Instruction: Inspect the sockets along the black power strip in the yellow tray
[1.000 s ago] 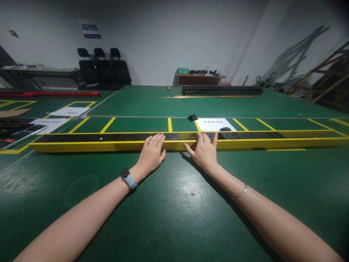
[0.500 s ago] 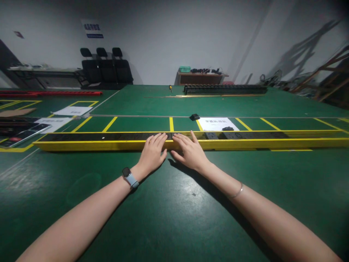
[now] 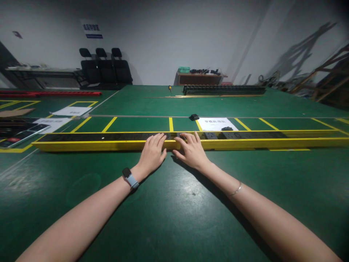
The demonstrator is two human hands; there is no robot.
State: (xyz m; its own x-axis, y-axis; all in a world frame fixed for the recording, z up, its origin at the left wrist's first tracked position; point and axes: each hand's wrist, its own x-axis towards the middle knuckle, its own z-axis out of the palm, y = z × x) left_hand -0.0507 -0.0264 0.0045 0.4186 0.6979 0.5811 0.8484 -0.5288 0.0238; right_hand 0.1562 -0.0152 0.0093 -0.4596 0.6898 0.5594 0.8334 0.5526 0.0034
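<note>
Green table [image 3: 174, 211] — yellow channel [image 3: 218, 144], white sheet [image 3: 214, 123], black block [image 3: 194, 117]

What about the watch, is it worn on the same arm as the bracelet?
No, the watch sits on the left wrist, while the thin bracelet is on the right arm.

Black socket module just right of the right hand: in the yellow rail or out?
In: the socket module sits between walls of the yellow rail. Fixed or loose: cannot tell.
</note>
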